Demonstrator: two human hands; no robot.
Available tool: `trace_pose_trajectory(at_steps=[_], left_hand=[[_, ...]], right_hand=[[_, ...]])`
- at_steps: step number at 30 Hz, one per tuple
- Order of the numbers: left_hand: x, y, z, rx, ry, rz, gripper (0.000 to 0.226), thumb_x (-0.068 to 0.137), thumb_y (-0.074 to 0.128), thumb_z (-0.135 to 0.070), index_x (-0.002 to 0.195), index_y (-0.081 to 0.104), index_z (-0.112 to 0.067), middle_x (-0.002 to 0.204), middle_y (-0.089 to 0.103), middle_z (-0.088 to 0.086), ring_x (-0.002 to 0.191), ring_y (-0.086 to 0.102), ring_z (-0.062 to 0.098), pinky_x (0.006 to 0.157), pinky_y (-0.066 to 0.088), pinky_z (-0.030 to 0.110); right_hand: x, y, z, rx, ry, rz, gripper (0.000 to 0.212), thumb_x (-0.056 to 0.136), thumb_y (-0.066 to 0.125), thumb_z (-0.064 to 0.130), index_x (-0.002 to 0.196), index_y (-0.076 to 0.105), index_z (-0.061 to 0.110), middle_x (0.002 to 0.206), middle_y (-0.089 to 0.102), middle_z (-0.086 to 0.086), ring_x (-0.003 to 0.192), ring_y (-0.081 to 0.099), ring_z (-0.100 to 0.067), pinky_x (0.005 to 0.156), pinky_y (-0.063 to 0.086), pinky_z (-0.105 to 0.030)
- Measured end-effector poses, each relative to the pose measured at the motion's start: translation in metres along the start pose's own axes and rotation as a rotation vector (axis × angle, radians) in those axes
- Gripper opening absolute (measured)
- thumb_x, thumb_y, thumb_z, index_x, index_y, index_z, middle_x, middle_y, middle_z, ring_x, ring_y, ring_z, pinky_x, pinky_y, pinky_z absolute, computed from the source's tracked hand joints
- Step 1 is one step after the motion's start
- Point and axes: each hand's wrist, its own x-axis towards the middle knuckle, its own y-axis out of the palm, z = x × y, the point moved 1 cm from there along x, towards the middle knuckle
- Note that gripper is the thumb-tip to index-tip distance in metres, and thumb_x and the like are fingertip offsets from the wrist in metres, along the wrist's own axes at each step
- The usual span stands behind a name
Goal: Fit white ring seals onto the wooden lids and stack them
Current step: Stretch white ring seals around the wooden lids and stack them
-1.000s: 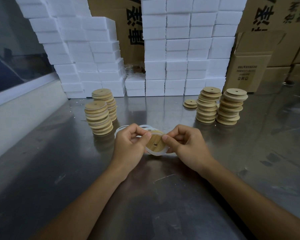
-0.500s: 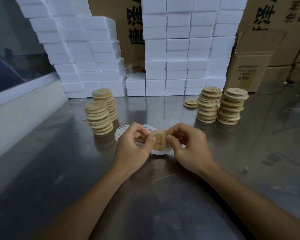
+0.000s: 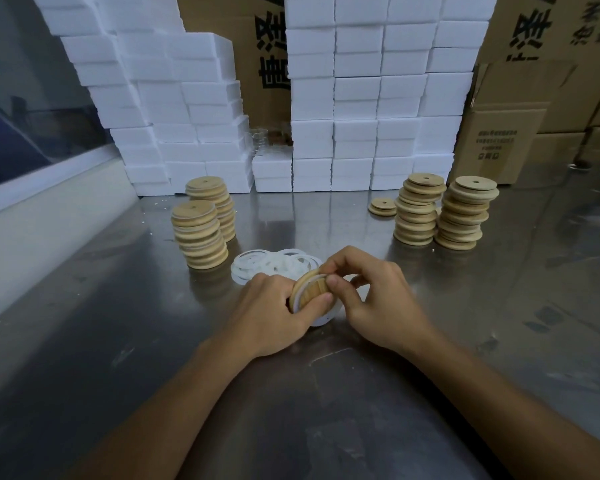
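A round wooden lid [image 3: 309, 289] is held on edge between both hands over the steel table, with a white ring seal [image 3: 303, 284] around its rim. My left hand [image 3: 274, 313] grips the lid from the left, thumb on its face. My right hand [image 3: 374, 299] pinches the lid's upper right edge and the seal. A pile of loose white ring seals [image 3: 271, 265] lies just behind the hands. Two stacks of lids with seals [image 3: 200, 233] stand at the left; two stacks of bare lids [image 3: 465, 213] stand at the right.
A single wooden lid [image 3: 382, 206] lies flat left of the right stacks. White foam boxes [image 3: 354, 109] are piled along the back of the steel table [image 3: 118, 341], with cardboard cartons [image 3: 499, 140] at the back right. A low white ledge [image 3: 32, 216] runs along the left.
The lid has turned from face-on to nearly edge-on between my hands. The hanging part of the white seal has been drawn up around the rim, and both hands sit slightly higher.
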Motion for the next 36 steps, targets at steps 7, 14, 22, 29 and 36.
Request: trace_pose_trajectory(at_steps=[7,14,22,29,36], left_hand=[[-0.001,0.005,0.002,-0.152,-0.040,-0.026,0.055,0.083,0.048,-0.067,0.051,0.057,-0.023,0.049,0.056,-0.004,0.047,0.053,0.012,0.049,0.044,0.033],[0.002,0.012,-0.012,-0.407,-0.091,-0.153,0.061,0.084,0.052,-0.058,0.064,0.065,-0.002,0.062,0.063,0.016,0.064,0.060,0.032,0.065,0.050,0.051],[0.003,0.012,-0.020,-0.495,-0.137,-0.159,0.065,0.083,0.051,-0.058,0.074,0.069,0.004,0.072,0.067,0.022,0.075,0.063,0.034,0.074,0.051,0.048],[0.004,0.014,-0.017,-0.395,-0.105,-0.234,0.069,0.087,0.049,-0.061,0.070,0.069,0.003,0.062,0.063,0.017,0.064,0.060,0.032,0.065,0.049,0.048],[0.002,0.016,-0.014,-0.319,-0.127,-0.210,0.058,0.081,0.057,-0.064,0.057,0.064,-0.011,0.052,0.060,0.004,0.052,0.058,0.022,0.054,0.050,0.047]], right_hand=[[-0.001,0.002,0.000,0.416,0.299,-0.042,0.015,0.091,0.067,0.015,0.087,0.064,0.001,0.076,0.071,-0.009,0.069,0.065,-0.013,0.062,0.054,-0.031],[0.004,0.001,0.004,0.906,0.631,-0.046,0.019,0.091,0.066,0.019,0.075,0.064,0.008,0.071,0.070,-0.007,0.062,0.067,-0.012,0.052,0.053,-0.022],[0.005,-0.001,-0.001,1.032,0.677,-0.015,0.019,0.075,0.070,0.026,0.076,0.068,0.008,0.075,0.069,-0.007,0.065,0.066,-0.011,0.055,0.053,-0.020],[0.004,0.004,0.001,1.008,0.708,0.027,0.038,0.087,0.066,0.036,0.110,0.065,0.006,0.084,0.071,-0.007,0.069,0.068,-0.014,0.056,0.054,-0.023],[0.002,0.006,-0.002,0.982,0.648,-0.079,0.025,0.097,0.057,0.018,0.101,0.066,-0.005,0.084,0.070,-0.011,0.076,0.064,-0.016,0.063,0.055,-0.022]])
